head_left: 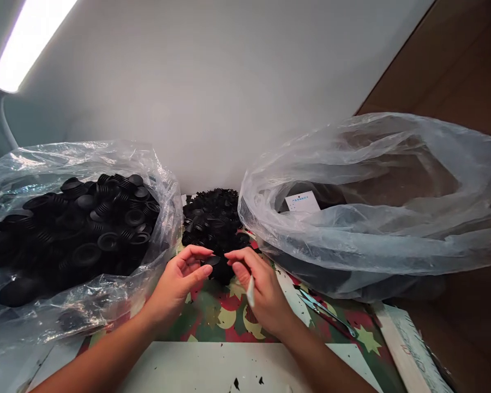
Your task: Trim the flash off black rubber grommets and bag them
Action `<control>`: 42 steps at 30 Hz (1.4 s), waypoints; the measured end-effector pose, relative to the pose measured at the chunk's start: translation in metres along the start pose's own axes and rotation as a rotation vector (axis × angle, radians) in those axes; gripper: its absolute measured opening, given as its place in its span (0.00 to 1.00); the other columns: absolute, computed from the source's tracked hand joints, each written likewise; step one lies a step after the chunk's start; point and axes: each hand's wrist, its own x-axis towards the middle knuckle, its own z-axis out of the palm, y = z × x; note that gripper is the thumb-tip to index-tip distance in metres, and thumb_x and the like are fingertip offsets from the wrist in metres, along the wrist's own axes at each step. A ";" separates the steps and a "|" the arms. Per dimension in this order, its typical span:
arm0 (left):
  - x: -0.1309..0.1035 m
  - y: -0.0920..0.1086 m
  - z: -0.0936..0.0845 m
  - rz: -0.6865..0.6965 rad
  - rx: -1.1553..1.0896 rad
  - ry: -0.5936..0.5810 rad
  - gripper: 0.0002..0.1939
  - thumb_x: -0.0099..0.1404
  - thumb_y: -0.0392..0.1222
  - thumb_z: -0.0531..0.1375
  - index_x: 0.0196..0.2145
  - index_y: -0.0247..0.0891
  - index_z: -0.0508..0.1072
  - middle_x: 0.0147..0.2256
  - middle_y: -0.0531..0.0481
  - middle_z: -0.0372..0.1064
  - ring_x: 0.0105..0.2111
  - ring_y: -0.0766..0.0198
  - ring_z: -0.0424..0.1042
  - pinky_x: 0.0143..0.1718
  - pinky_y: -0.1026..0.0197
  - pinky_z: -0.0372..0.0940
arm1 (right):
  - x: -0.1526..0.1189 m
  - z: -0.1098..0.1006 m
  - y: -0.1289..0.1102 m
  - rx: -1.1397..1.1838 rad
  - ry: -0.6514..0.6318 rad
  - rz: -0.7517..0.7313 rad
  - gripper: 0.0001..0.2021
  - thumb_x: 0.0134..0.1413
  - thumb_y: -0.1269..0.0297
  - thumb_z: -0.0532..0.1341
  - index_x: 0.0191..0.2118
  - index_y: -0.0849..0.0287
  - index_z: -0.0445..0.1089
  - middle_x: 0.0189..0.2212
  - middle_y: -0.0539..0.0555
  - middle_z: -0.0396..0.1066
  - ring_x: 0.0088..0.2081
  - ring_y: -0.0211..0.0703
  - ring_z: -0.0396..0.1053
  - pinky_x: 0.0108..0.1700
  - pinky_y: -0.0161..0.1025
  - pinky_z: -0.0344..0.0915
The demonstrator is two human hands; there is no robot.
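Observation:
My left hand (188, 275) has its thumb and forefinger closed around the edge of a black round rubber part (213, 261), just in front of a dark heap. Facing it, my right hand (259, 281) has bent fingers, with the fingertips close to the same part. A slim white object (251, 290) sticks out below the right thumb, held within that hand; its kind is not clear. Behind both hands lies a pile of black rubber pieces and scraps (213, 218).
At left, a clear plastic bag (167, 202) holds many black ribbed rubber parts (85, 229). A lined bag (331, 240) with a white label (303, 202) stands at right. Scissors (327, 311) lie on the patterned cloth (204, 308). A lamp (28, 43) shines upper left.

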 end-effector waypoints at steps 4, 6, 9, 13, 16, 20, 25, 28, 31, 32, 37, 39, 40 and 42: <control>-0.003 0.004 0.004 0.100 0.207 -0.074 0.20 0.56 0.42 0.71 0.47 0.42 0.80 0.42 0.47 0.78 0.40 0.59 0.74 0.35 0.63 0.67 | -0.001 0.011 0.004 0.004 0.014 0.005 0.03 0.62 0.67 0.60 0.38 0.55 0.71 0.34 0.50 0.72 0.35 0.42 0.70 0.35 0.37 0.65; -0.004 0.006 0.006 0.178 0.367 -0.063 0.21 0.54 0.38 0.71 0.47 0.44 0.81 0.40 0.49 0.79 0.40 0.58 0.74 0.41 0.60 0.68 | -0.001 0.015 0.007 0.010 0.025 -0.006 0.04 0.59 0.71 0.61 0.35 0.55 0.69 0.32 0.49 0.70 0.34 0.41 0.69 0.34 0.36 0.64; -0.005 0.008 0.009 0.270 0.571 -0.028 0.17 0.52 0.36 0.69 0.42 0.43 0.83 0.36 0.51 0.80 0.38 0.58 0.75 0.41 0.60 0.67 | -0.003 0.018 0.009 -0.011 -0.004 -0.062 0.07 0.57 0.75 0.59 0.33 0.55 0.66 0.33 0.49 0.69 0.33 0.40 0.69 0.33 0.35 0.63; -0.006 0.012 0.008 0.292 0.722 -0.034 0.13 0.54 0.35 0.68 0.38 0.43 0.83 0.31 0.54 0.80 0.31 0.62 0.74 0.34 0.63 0.65 | -0.003 0.014 0.006 -0.241 -0.135 -0.089 0.10 0.57 0.79 0.58 0.35 0.54 0.63 0.31 0.49 0.72 0.32 0.41 0.67 0.33 0.35 0.60; -0.006 0.015 0.007 0.297 0.753 -0.031 0.13 0.53 0.35 0.68 0.38 0.43 0.83 0.30 0.55 0.80 0.30 0.63 0.74 0.32 0.64 0.65 | -0.002 0.009 0.004 -0.456 -0.256 -0.129 0.10 0.58 0.79 0.60 0.36 0.54 0.63 0.28 0.47 0.74 0.29 0.43 0.63 0.31 0.36 0.53; -0.007 0.017 0.007 0.281 0.741 -0.030 0.08 0.53 0.35 0.68 0.33 0.41 0.83 0.28 0.56 0.80 0.29 0.64 0.73 0.32 0.65 0.65 | 0.000 0.007 0.005 -0.520 -0.266 -0.249 0.09 0.62 0.73 0.61 0.32 0.55 0.64 0.27 0.47 0.71 0.27 0.41 0.59 0.32 0.38 0.50; -0.009 0.018 0.008 0.245 0.716 -0.060 0.07 0.53 0.34 0.66 0.31 0.41 0.83 0.27 0.56 0.80 0.28 0.63 0.73 0.31 0.65 0.64 | 0.003 0.002 0.009 -0.395 -0.338 -0.294 0.11 0.63 0.73 0.57 0.28 0.56 0.62 0.25 0.46 0.68 0.26 0.37 0.60 0.33 0.36 0.51; -0.008 0.022 0.009 0.235 0.676 -0.113 0.06 0.51 0.33 0.67 0.27 0.42 0.83 0.27 0.55 0.80 0.28 0.62 0.73 0.33 0.64 0.64 | 0.004 -0.004 0.009 -0.308 -0.415 -0.326 0.12 0.60 0.74 0.55 0.26 0.56 0.58 0.22 0.44 0.65 0.24 0.36 0.59 0.32 0.36 0.50; -0.006 0.026 0.008 0.140 0.552 -0.166 0.04 0.49 0.34 0.69 0.25 0.41 0.83 0.25 0.53 0.80 0.28 0.61 0.72 0.32 0.63 0.63 | 0.004 -0.007 0.008 -0.267 -0.428 -0.421 0.11 0.58 0.74 0.52 0.25 0.55 0.55 0.20 0.44 0.61 0.22 0.36 0.57 0.31 0.37 0.48; -0.005 0.026 0.007 0.082 0.481 -0.177 0.04 0.48 0.34 0.69 0.24 0.40 0.83 0.24 0.52 0.79 0.27 0.61 0.72 0.30 0.63 0.63 | 0.004 -0.007 0.007 -0.275 -0.421 -0.461 0.11 0.57 0.74 0.51 0.25 0.55 0.56 0.20 0.44 0.61 0.22 0.36 0.56 0.30 0.37 0.48; -0.006 0.019 0.011 -0.098 0.180 -0.118 0.02 0.47 0.33 0.67 0.22 0.36 0.81 0.22 0.52 0.76 0.24 0.64 0.70 0.27 0.65 0.62 | 0.004 -0.003 0.003 -0.431 -0.299 -0.639 0.13 0.61 0.74 0.52 0.25 0.55 0.61 0.19 0.46 0.58 0.21 0.38 0.52 0.29 0.39 0.44; -0.005 0.016 0.013 -0.110 0.112 -0.067 0.03 0.47 0.35 0.70 0.22 0.35 0.80 0.23 0.51 0.76 0.24 0.66 0.69 0.26 0.66 0.62 | 0.003 -0.001 0.000 -0.477 -0.251 -0.679 0.14 0.62 0.75 0.52 0.25 0.56 0.61 0.18 0.46 0.57 0.21 0.38 0.51 0.28 0.40 0.44; -0.003 0.016 0.013 -0.119 0.071 -0.036 0.06 0.47 0.38 0.72 0.22 0.35 0.79 0.23 0.50 0.76 0.23 0.66 0.68 0.25 0.67 0.61 | 0.002 0.001 -0.001 -0.487 -0.243 -0.696 0.15 0.62 0.76 0.51 0.24 0.56 0.61 0.18 0.46 0.57 0.21 0.38 0.51 0.29 0.40 0.44; 0.000 0.019 0.010 -0.119 -0.026 0.059 0.14 0.47 0.46 0.74 0.22 0.35 0.77 0.25 0.49 0.77 0.23 0.66 0.68 0.22 0.67 0.60 | -0.003 0.005 -0.003 -0.479 -0.246 -0.728 0.16 0.63 0.76 0.50 0.24 0.56 0.61 0.18 0.46 0.57 0.21 0.39 0.50 0.29 0.39 0.45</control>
